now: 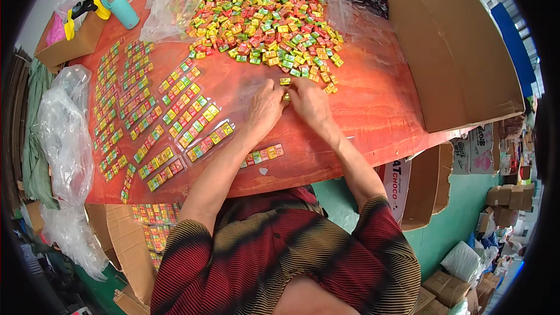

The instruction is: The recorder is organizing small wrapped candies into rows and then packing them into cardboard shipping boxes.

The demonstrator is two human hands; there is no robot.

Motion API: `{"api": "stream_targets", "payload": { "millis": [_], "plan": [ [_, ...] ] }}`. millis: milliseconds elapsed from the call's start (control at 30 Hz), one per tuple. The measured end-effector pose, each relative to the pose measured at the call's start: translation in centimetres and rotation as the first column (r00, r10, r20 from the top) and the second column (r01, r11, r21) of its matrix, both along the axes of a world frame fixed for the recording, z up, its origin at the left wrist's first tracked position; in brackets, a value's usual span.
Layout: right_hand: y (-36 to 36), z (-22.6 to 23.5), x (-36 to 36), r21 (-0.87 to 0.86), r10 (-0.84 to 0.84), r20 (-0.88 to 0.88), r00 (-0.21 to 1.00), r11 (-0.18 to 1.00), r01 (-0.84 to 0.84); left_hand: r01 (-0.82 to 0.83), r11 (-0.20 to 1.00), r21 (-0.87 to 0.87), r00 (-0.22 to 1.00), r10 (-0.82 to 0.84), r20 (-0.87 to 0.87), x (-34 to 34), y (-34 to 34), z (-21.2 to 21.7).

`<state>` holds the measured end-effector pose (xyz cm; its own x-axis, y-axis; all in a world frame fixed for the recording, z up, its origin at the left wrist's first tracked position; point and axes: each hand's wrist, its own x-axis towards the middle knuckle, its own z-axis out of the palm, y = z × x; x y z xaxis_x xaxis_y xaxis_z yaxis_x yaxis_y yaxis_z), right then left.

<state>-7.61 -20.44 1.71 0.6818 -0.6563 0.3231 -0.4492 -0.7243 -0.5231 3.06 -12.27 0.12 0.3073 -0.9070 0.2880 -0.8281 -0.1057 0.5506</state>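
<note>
My left hand [268, 106] and my right hand [310, 102] meet over the middle of the red table [373, 96], fingers bent inward. Both seem closed on a small yellow box [286, 97] that shows between the fingertips. Another small box [284, 81] lies just beyond them, by the tips of my right fingers. Past the hands spreads a big heap of small red, yellow and green boxes [262, 14]. Near my left forearm, a short row of the same boxes [263, 156] rests at the table's front edge.
Many rows of boxes in clear strips [186, 111] cover the table's left side. A clear plastic bag [169, 9] lies round the heap. A teal bottle [121, 9] and an open carton [70, 49] stand far left. A large carton [449, 46] stands right; another carton [125, 239] sits below left.
</note>
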Motion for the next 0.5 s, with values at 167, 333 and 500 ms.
{"api": "stream_targets", "payload": {
  "millis": [167,333,500],
  "plan": [
    [1.9,-1.2,0.1,-0.04,-0.027,-0.04,0.999,0.999,0.026,0.022,0.998,0.051,0.999,-0.021,-0.03,0.3,1.5,0.5],
    [1.5,-1.7,-0.7,-0.077,0.032,-0.061,0.998,0.996,-0.036,0.01,0.999,0.053,0.999,-0.008,-0.037,0.1,1.8,0.6],
    [0.6,0.7,-1.4,0.001,-0.006,0.046,0.999,1.0,0.006,-0.007,0.999,0.05,1.0,0.008,-0.023,0.3,1.9,0.5]
  ]
}}
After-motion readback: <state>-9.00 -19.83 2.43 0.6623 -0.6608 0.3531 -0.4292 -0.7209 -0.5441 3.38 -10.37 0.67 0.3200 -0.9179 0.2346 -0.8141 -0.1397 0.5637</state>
